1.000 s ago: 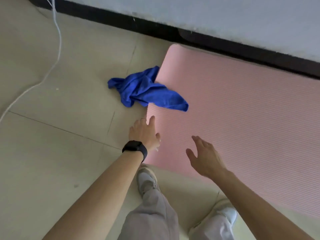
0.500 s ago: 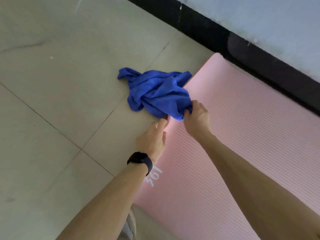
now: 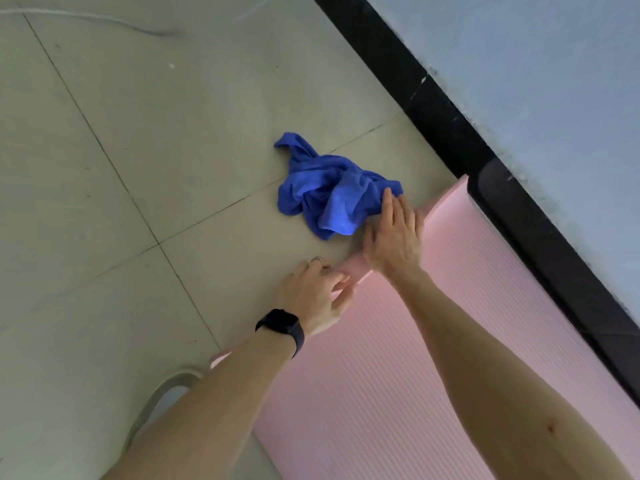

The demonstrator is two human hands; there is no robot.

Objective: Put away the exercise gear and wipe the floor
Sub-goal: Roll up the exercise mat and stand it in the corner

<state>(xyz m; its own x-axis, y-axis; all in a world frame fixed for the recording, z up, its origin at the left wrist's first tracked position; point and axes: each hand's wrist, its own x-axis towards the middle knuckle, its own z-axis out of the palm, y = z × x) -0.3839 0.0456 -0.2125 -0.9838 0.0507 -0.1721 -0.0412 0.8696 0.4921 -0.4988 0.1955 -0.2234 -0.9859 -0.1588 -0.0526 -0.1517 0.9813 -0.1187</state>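
Grey tiled floor [image 3: 145, 140] under pink mat [image 3: 398, 393], crumpled blue cloth [image 3: 329, 195].

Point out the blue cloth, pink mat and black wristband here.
blue cloth [image 3: 325, 192], head view, middle of the crumpled bundle.
pink mat [image 3: 381, 393], head view, ribbed top between the forearms.
black wristband [image 3: 281, 326], head view, band on the left wrist.

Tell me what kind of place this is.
Most likely an indoor room used for workouts, at home or in a studio; I cannot tell which. A pink exercise mat lies on a tiled floor along a black baseboard under a plain wall, with a blue cloth beside it.
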